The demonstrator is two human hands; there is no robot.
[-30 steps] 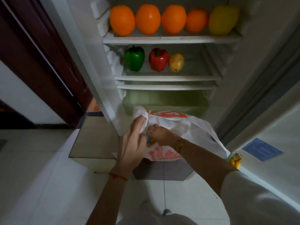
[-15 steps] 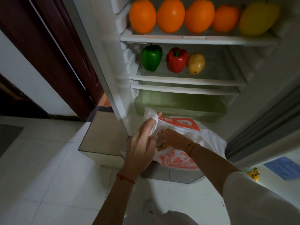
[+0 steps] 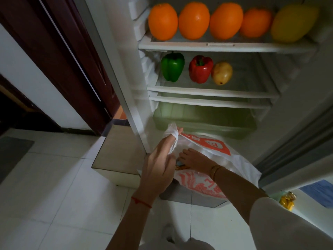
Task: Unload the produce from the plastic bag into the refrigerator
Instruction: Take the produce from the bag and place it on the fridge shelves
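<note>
I see the thin, limp bag (image 3: 212, 159) below the fridge drawer (image 3: 203, 121), left hand (image 3: 158, 168) pinching its handle, right hand (image 3: 194, 157) inside, grip unclear; lift produce underneath.

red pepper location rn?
Head view: the red pepper sits on the fridge's middle shelf, between the green pepper on its left and a yellowish fruit touching its right side.
</note>
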